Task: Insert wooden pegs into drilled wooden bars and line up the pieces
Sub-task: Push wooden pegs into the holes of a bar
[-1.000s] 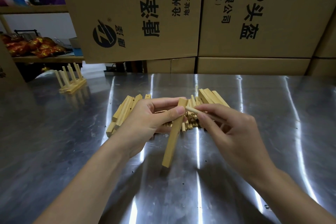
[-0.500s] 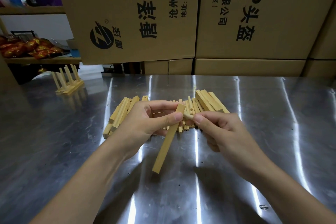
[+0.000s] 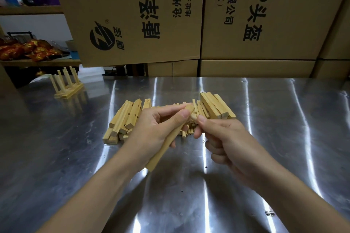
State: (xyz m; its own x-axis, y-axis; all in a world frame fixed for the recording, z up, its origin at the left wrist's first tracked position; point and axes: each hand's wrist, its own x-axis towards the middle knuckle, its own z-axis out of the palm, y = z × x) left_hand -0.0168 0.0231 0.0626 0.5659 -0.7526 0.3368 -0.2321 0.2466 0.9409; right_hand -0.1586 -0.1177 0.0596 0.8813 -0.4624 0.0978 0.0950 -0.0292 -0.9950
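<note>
over the steel table (image 3: 265,119) — left hand (image 3: 155,130) grips bar (image 3: 166,143), right hand (image 3: 225,138) pinches peg (image 3: 193,117)

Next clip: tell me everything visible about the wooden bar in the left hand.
The bar is a pale, square-edged wooden strip. It slants from its upper end down toward the person, over the steel table. The left hand grips its upper half, and its lower end sticks out free. The right hand pinches a peg at its top end. No holes show.

Left hand (image 3: 157,130) curled, gripping; right hand (image 3: 225,138) pinching, thumbs close together
</note>
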